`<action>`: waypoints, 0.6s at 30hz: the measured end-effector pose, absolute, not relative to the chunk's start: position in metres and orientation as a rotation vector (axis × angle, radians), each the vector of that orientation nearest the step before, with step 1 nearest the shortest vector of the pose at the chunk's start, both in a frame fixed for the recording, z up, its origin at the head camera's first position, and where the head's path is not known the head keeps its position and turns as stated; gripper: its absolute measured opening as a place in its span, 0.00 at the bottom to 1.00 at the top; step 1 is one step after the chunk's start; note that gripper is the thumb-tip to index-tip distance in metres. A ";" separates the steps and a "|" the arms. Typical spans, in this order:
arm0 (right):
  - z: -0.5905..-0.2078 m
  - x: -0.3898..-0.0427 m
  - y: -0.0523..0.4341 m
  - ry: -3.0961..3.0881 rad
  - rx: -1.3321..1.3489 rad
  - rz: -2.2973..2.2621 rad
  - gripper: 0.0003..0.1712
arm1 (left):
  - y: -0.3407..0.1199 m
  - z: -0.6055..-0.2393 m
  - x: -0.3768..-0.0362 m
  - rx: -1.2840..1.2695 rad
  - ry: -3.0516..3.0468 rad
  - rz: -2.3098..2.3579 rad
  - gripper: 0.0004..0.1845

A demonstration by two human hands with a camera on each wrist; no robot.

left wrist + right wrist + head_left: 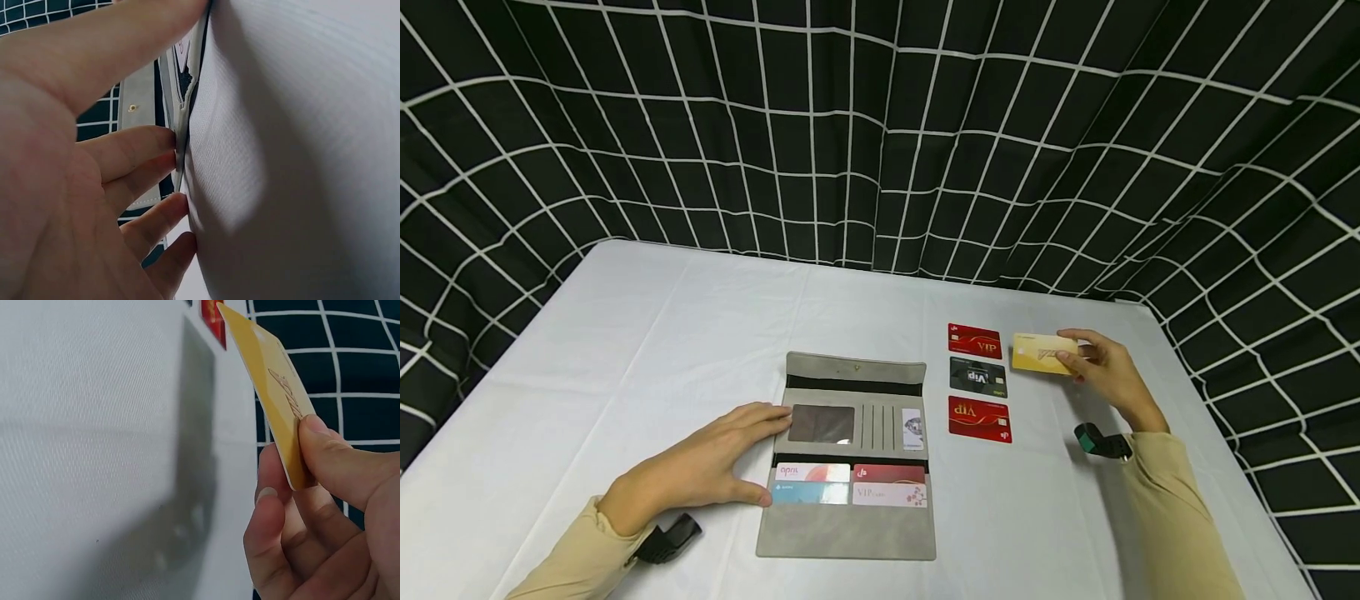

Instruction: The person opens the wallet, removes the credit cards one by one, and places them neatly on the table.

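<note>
Yellow card (1036,353) pinched by right hand (1108,372), raised over table (640,333), beside three loose cards (976,377).
Wallet (846,533) touched at left edge by left hand (707,462), fingers spread; work seemingly partway: several cards (880,494) slotted, four outside.

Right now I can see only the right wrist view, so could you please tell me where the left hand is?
Observer: The left hand is at the left edge of the open wallet, with fingertips touching it.
Operator: Thank you. Could you also tell me what lies on the table between that wallet and the yellow card I can see?
Observer: There is a column of three there: a black card between two red cards.
</note>
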State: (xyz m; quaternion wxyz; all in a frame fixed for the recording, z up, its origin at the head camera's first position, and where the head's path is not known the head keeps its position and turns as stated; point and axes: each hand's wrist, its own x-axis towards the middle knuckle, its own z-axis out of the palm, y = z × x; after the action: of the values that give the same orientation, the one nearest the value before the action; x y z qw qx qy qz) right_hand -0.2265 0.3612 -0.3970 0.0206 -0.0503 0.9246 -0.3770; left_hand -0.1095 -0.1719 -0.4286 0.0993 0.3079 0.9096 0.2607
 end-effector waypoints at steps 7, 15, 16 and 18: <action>-0.402 -0.237 0.364 2.843 -0.151 -1.185 0.28 | -0.171 -0.428 -0.110 0.903 2.685 0.770 0.48; -0.409 -0.246 0.363 2.876 -0.104 -1.150 0.29 | -0.171 -0.427 -0.110 0.901 2.688 0.764 0.49; -0.410 -0.246 0.362 2.890 -0.090 -1.126 0.29 | -0.171 -0.427 -0.110 0.903 2.689 0.763 0.49; -0.411 -0.248 0.361 2.922 -0.057 -1.064 0.30 | -0.171 -0.427 -0.110 0.903 2.690 0.764 0.49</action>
State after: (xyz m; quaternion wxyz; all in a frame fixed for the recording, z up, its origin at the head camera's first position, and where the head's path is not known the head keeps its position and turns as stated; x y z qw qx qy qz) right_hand -0.2476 0.3606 -0.4106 0.0159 -0.0184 0.9394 -0.3421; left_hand -0.1098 -0.1713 -0.4272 0.1015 0.3057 0.9107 0.2586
